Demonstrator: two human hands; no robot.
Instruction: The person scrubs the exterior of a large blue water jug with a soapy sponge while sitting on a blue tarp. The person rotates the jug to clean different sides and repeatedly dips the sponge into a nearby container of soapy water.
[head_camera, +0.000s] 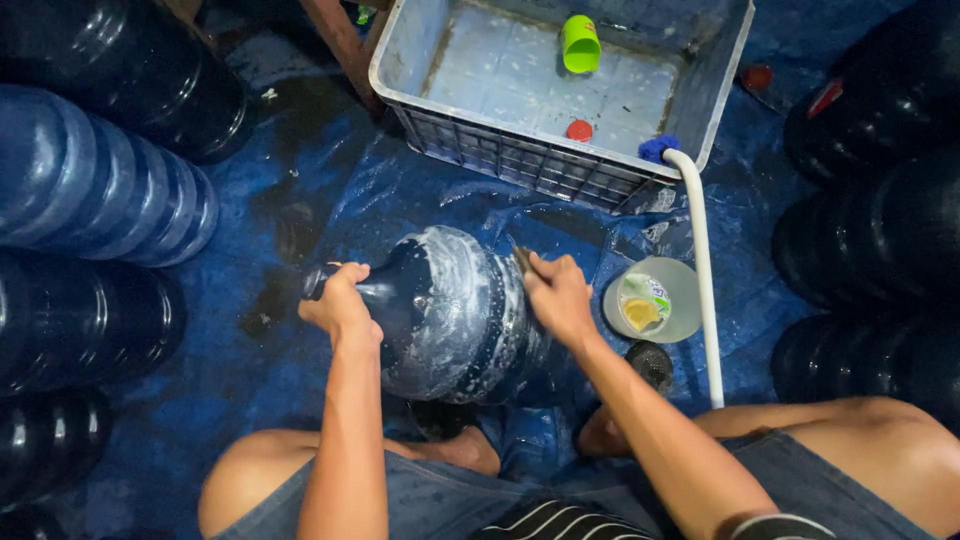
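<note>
A large blue water jug (450, 310) lies on its side on the blue tarp between my knees, its body streaked with white soap suds. My left hand (340, 303) grips the jug's neck at the left. My right hand (558, 293) presses a small scrubbing pad, mostly hidden under the fingers, against the jug's upper right side.
A grey plastic crate (500, 150) holding water, a green cup (580, 44) and a red cap (579, 130) stands ahead. A white hose (704, 280) hangs over its corner. A round tub with a sponge (652, 300) sits to the right. Dark blue jugs (90, 190) are stacked on both sides.
</note>
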